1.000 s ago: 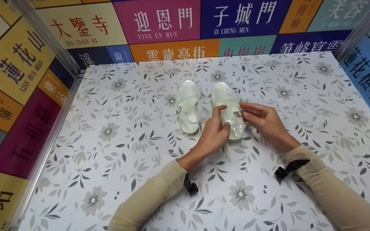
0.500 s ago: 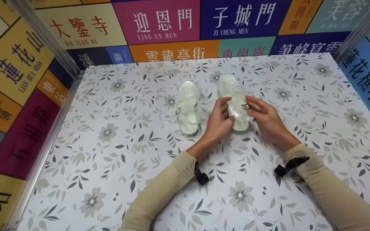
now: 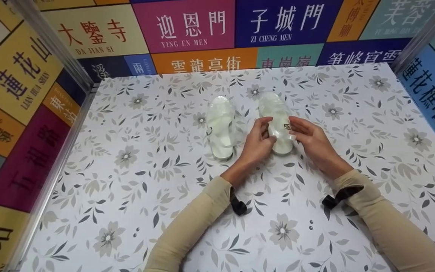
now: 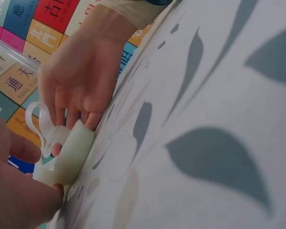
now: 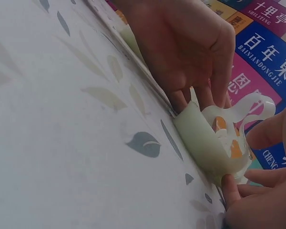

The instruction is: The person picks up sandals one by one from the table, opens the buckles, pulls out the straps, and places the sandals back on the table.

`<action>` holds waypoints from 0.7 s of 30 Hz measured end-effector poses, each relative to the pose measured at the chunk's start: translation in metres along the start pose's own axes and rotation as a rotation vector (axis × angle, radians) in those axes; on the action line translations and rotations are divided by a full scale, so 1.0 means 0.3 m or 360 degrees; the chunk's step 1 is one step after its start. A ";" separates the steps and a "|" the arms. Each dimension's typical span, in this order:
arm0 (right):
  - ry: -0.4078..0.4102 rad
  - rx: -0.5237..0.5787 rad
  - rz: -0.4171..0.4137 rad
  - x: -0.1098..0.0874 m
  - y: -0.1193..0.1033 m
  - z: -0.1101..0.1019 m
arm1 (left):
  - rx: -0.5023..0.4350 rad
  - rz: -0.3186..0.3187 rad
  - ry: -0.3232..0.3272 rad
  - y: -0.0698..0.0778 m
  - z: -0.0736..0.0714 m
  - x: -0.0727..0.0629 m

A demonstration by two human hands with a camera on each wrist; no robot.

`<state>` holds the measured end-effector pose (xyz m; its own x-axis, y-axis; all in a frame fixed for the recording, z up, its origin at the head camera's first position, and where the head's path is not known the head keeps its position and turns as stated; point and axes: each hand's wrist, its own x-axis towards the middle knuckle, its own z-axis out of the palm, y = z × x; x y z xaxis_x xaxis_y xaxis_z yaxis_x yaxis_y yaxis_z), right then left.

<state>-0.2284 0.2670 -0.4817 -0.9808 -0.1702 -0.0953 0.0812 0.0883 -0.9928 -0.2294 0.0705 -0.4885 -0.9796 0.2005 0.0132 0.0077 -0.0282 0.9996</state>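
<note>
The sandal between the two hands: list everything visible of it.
The sandal is pale greenish white, glossy, like plastic, with translucent straps, a metallic-looking buckle on the right and a thick sole. It is sole-down, on or just above the floral tabletop, toe at the far end. The left hand and right hand hold its sides.

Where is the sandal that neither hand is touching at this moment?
In the head view, the untouched sandal lies on the floral tabletop, to the left of the held sandal, with the left hand partly between them.
</note>
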 end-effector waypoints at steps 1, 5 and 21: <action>0.0002 -0.0001 0.0002 0.000 0.000 -0.001 | -0.0027 -0.0006 -0.0009 -0.001 0.000 0.003; -0.0003 0.0022 -0.0004 -0.001 0.001 -0.002 | -0.0097 -0.0027 -0.0029 -0.006 -0.003 0.011; 0.0097 -0.0127 -0.0051 -0.004 0.003 0.004 | 0.0716 0.0338 0.0003 0.044 -0.010 -0.024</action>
<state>-0.2269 0.2662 -0.4827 -0.9918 -0.1146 -0.0568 0.0378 0.1620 -0.9861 -0.2228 0.0657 -0.4756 -0.9474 0.2344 0.2178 0.2923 0.3571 0.8871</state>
